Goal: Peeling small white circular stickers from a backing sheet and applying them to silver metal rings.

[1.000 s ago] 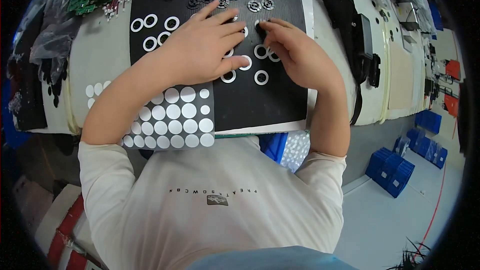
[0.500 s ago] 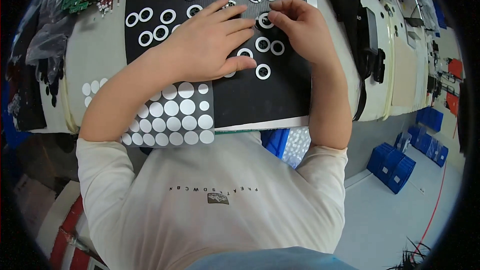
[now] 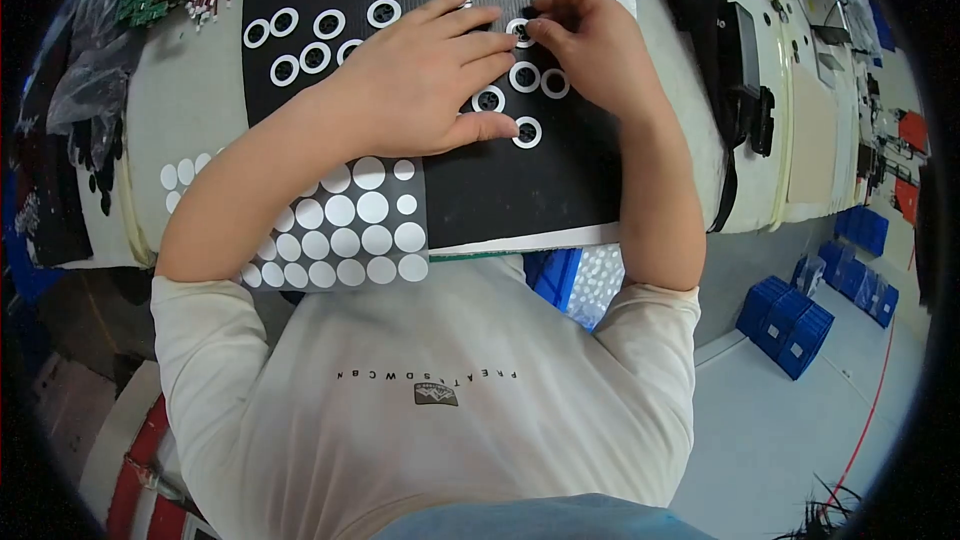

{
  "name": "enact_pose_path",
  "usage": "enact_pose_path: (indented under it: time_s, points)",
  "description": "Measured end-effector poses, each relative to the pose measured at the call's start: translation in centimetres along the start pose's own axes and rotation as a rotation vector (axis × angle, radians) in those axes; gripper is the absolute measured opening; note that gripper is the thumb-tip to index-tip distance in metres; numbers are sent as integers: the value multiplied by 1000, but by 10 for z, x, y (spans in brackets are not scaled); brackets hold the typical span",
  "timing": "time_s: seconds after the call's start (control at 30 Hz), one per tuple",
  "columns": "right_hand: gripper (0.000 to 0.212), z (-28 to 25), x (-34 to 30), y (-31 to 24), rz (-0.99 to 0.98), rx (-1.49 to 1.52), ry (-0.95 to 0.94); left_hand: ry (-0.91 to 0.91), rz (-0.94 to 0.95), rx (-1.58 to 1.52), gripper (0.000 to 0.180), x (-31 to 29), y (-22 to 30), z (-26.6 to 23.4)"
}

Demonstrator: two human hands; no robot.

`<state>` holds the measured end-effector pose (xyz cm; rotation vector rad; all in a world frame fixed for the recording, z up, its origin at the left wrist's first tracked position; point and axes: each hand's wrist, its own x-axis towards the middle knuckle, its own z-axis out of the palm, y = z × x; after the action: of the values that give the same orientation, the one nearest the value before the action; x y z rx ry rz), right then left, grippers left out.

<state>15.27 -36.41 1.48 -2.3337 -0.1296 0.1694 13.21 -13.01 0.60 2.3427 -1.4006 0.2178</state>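
White rings [image 3: 537, 137], flat and round, dot the black mat [image 3: 530, 195].

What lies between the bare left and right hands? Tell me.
Between the left hand and right hand, flat white rings lie on the black mat; black spoked round discs show through some openings. The head view shows this.

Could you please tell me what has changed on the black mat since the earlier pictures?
Over the black mat, the left hand moved slightly right and toward the person; its thumb now reaches the lower white ring, and it hides a ring seen before. Another white ring now shows face-up beside the right hand's fingers. The sheet of white dots stayed put.
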Motion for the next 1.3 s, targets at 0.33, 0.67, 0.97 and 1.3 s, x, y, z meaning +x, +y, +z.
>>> enact_pose_path:
  time_s: [0.33, 0.67, 0.97, 1.3]
  points:
    - [27, -21, 2, -3, -148, 12, 56, 407, 287, 143, 31, 18, -21, -34]
    - [27, 45, -109, -87, -676, 16, -318, 297, 73, 180, 20, -4, 41, -143]
    - [30, 97, -141, -67, -743, -80, -165, 131, -222, -134, 13, -77, 18, -131]
    - [31, 91, -130, -69, -691, -156, -161, 90, -396, -104, 47, -151, 75, -32]
